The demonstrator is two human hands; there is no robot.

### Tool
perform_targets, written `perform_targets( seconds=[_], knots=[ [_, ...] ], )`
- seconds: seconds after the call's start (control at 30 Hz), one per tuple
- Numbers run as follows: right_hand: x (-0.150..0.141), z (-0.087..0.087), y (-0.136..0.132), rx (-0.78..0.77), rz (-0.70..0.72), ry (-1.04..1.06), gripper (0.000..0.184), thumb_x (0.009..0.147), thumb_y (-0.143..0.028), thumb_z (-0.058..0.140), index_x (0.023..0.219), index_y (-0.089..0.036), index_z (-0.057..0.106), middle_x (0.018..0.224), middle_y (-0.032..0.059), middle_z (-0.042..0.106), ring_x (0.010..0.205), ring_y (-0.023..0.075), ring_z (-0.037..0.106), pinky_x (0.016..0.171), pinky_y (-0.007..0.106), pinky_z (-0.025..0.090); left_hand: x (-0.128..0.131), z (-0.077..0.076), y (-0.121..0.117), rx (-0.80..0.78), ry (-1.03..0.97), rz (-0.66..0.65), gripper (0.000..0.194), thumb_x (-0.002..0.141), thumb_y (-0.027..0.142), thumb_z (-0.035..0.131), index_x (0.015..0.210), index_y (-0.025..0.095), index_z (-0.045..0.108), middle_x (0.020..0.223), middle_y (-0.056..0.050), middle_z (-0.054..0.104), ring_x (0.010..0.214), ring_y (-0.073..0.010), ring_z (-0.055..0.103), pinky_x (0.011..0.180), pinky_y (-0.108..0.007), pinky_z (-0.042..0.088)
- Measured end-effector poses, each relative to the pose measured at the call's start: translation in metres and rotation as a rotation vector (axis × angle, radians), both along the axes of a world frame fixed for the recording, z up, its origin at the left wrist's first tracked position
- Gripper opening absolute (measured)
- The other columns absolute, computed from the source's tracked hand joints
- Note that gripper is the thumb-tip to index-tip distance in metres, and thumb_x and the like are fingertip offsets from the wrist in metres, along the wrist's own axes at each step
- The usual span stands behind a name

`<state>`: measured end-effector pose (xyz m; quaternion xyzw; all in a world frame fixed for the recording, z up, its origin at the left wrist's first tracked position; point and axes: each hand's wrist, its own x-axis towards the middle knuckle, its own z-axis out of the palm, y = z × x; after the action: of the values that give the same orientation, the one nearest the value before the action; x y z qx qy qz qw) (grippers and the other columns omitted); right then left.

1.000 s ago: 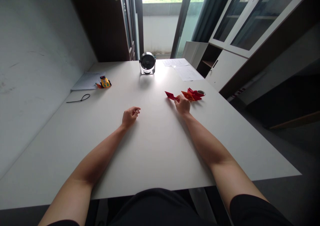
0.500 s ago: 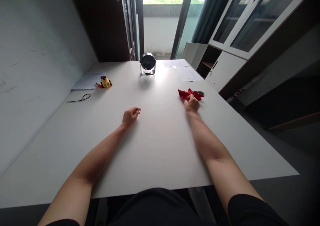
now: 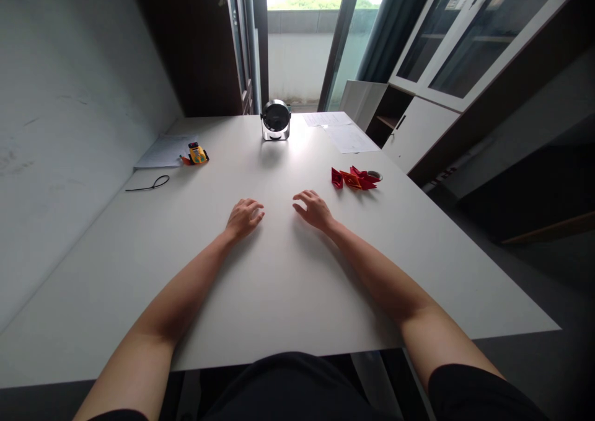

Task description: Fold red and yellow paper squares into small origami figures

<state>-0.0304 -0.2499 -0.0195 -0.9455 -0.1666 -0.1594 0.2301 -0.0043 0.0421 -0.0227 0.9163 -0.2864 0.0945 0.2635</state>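
My left hand (image 3: 244,218) rests near the middle of the white table (image 3: 279,284), fingers loosely curved and apart, holding nothing. Across from it my right hand (image 3: 312,209) is open too, thumb and fingers spread toward the left. Right of and beyond my right hand lies a row of folded red and orange paper pieces (image 3: 352,178), apart from the fingers. Partly behind the red paper at its right end sits a small round grey item (image 3: 374,175), whose kind I cannot make out.
A round black device on a metal stand (image 3: 276,121) stands at the far edge. At left are a yellow-orange toy-like object (image 3: 198,154), a looped black cable tie (image 3: 151,184) and papers (image 3: 160,150) by the wall. More sheets (image 3: 351,139) lie far right.
My right hand has let go of the red paper and moved left toward the table's middle, opening. The fingers of my left hand have spread. The orange piece now shows.
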Motion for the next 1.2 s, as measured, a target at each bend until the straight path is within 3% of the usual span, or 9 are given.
perform_targets(
  seconds=[0.13,0.23,0.37,1.0,1.2],
  knots=[
    [-0.007,-0.008,0.016,-0.181,0.168,0.085,0.062,0.097,-0.057,0.050,0.148,-0.023,0.050,0.158,0.0109,0.041,0.149,0.0304,0.031,0.119,0.049,0.033,-0.001,-0.001,0.003,0.194,0.004,-0.040,0.056,0.093,0.053,0.053,0.141,0.023,0.056,0.155,-0.011,0.045,0.146,-0.0312,0.034,0.121,-0.050,0.027],
    [-0.008,-0.013,0.014,-0.279,0.189,0.158,0.074,0.097,-0.067,0.041,0.156,-0.023,0.038,0.166,0.0110,0.025,0.155,0.0318,0.017,0.124,0.052,0.020,-0.001,-0.003,0.004,0.304,0.051,-0.044,0.072,0.094,0.064,0.046,0.154,0.025,0.040,0.166,-0.010,0.026,0.154,-0.0328,0.017,0.124,-0.054,0.015],
    [-0.007,-0.015,0.014,-0.329,0.203,0.216,0.081,0.096,-0.074,0.033,0.160,-0.026,0.029,0.168,0.0092,0.018,0.156,0.0313,0.013,0.126,0.053,0.012,0.002,-0.006,0.005,0.399,0.143,-0.077,0.084,0.092,0.074,0.036,0.161,0.027,0.026,0.170,-0.007,0.012,0.157,-0.0321,0.007,0.125,-0.055,0.007],
    [-0.003,-0.020,0.017,-0.332,0.212,0.232,0.083,0.095,-0.075,0.031,0.161,-0.025,0.026,0.168,0.0098,0.015,0.156,0.0312,0.012,0.126,0.053,0.009,0.003,-0.007,0.006,0.422,0.156,-0.065,0.085,0.091,0.075,0.036,0.161,0.028,0.025,0.169,-0.007,0.012,0.157,-0.0315,0.010,0.125,-0.054,0.006],
    [-0.002,-0.018,0.017,-0.292,0.181,0.228,0.076,0.096,-0.071,0.038,0.158,-0.026,0.036,0.166,0.0105,0.023,0.155,0.0312,0.019,0.125,0.054,0.014,-0.001,-0.006,0.005,0.422,0.156,-0.050,0.084,0.092,0.075,0.034,0.161,0.028,0.024,0.170,-0.005,0.012,0.157,-0.0298,0.009,0.126,-0.053,0.005]
  ],
)
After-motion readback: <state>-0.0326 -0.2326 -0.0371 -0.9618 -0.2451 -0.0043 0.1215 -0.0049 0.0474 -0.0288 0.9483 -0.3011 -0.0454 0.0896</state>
